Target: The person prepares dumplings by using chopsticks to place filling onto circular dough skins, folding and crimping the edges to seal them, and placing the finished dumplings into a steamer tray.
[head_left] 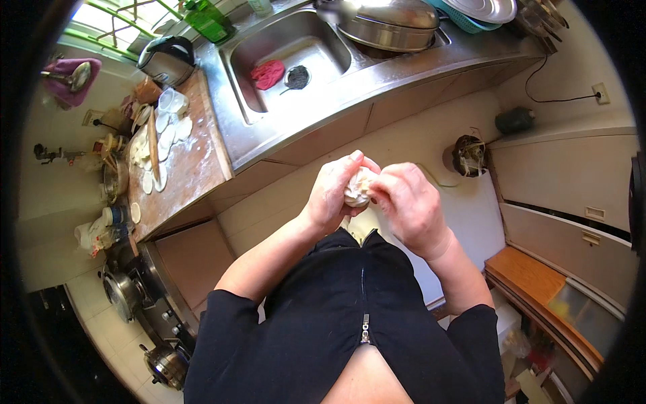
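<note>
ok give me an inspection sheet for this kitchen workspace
surface: floured wooden board beside the steel sink
job's things: a pleated dough dumpling held between both hands; round dough wrappers and a rolling pin on the board
clutter: jars and bowls at the board's far edge; red cloth and dark scrubber in the sink
grippers: left hand and right hand both closed on the dumpling
cables: black cord running to a wall socket
surroundings: gas stove with pots, large lidded pan, rice cooker
</note>
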`<action>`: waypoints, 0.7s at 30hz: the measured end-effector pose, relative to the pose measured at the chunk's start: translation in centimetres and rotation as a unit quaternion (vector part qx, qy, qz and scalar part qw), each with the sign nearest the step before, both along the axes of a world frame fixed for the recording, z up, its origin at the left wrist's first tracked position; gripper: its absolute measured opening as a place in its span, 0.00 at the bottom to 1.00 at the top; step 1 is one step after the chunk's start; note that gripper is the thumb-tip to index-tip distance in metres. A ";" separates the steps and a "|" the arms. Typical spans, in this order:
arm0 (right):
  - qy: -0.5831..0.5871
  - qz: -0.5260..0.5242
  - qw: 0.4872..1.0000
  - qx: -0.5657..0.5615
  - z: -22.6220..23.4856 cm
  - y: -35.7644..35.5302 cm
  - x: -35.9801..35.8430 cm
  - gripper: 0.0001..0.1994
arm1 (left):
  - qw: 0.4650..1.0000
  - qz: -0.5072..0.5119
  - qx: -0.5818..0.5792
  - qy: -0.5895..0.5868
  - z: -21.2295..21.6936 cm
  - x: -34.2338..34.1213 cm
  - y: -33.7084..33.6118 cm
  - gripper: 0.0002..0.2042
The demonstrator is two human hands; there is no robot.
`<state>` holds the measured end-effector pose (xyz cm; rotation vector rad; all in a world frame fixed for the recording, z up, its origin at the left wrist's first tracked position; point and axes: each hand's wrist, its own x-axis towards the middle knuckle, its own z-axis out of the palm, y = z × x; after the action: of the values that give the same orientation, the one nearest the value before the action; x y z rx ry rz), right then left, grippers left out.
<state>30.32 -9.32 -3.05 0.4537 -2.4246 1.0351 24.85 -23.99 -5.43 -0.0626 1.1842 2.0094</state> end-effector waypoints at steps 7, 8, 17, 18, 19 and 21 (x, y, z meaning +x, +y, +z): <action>-0.035 0.007 0.994 0.106 0.5 5.0 -3.4 0.11 | 0.995 -0.083 0.008 0.047 -1.2 -4.6 4.5 0.21; -0.033 0.015 0.990 0.133 0.6 5.7 -4.2 0.11 | 0.995 -0.096 0.015 0.036 -1.4 -5.3 5.3 0.21; -0.043 0.001 0.987 0.154 3.5 11.3 -12.5 0.10 | 0.979 -0.199 -0.002 -0.029 0.0 -14.1 11.6 0.22; -0.051 0.002 0.986 0.157 3.5 11.7 -13.3 0.09 | 0.975 -0.219 -0.031 -0.018 0.1 -15.2 12.1 0.23; -0.058 0.002 0.985 0.160 3.4 12.2 -14.1 0.09 | 0.972 -0.232 -0.036 -0.012 0.3 -16.4 12.6 0.24; -0.065 -0.019 0.987 0.149 3.1 13.1 -15.7 0.08 | 0.964 -0.261 -0.046 -0.001 1.1 -18.6 13.6 0.25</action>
<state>14.65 3.74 0.09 0.4473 -2.7080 0.7072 6.26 -10.44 -4.32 0.1840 1.1493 1.4916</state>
